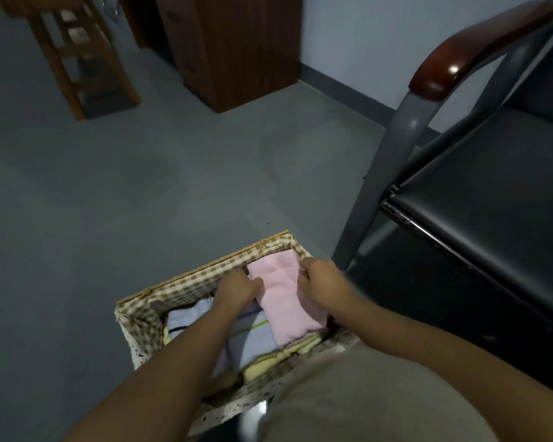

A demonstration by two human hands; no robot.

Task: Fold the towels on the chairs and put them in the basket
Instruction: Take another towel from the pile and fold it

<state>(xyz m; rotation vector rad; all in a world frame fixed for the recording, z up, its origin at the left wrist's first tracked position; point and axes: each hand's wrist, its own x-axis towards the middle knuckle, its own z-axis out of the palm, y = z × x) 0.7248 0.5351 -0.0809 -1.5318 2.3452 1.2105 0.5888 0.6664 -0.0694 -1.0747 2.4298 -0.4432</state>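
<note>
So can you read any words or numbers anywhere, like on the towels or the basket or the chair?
None: no word, number or label can be read anywhere in this picture.
The pink towel is plain.
The grey towel has only coloured stripes, no letters.
The basket lining shows only a check pattern.
The chair and the wooden cabinet show no label.

The basket (pixel 205 273) sits on the floor (pixel 141 186) before me, chair (pixel 492 202) to its right. Inside, the top towel (pixel 284 301) lies on other towels (pixel 253 344), between my left hand (pixel 237 287) and right hand (pixel 320 280) — rack (pixel 77 59) and cabinet (pixel 237 49) stand beyond.
</note>
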